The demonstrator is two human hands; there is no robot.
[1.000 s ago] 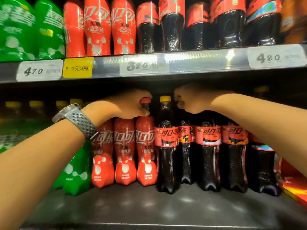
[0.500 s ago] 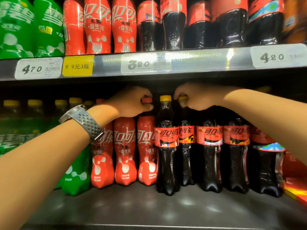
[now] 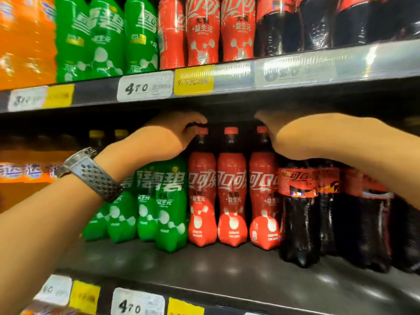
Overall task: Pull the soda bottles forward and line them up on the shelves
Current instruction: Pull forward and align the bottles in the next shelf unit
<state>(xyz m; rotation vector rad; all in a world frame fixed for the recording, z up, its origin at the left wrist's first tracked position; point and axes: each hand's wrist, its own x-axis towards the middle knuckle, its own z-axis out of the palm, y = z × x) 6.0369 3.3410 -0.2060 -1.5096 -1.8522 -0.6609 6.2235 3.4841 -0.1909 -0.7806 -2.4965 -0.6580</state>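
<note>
Middle shelf (image 3: 227, 264): green bottles (image 3: 168, 201), red bottles (image 3: 231, 196) and dark cola bottles (image 3: 300, 223) are ranged in a row, set back from the front edge. The left hand (image 3: 168, 137) is curled about the leftmost red cap (image 3: 201, 130). The right hand (image 3: 295, 137) is laid over the cola tops, and its grip cannot be told. Both hands are crowded from above by the upper shelf (image 3: 227, 96).

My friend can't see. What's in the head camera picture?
A person reaches for bottle tops on a shop shelf: the left hand at a red bottle, the right hand over dark cola bottles.
</note>
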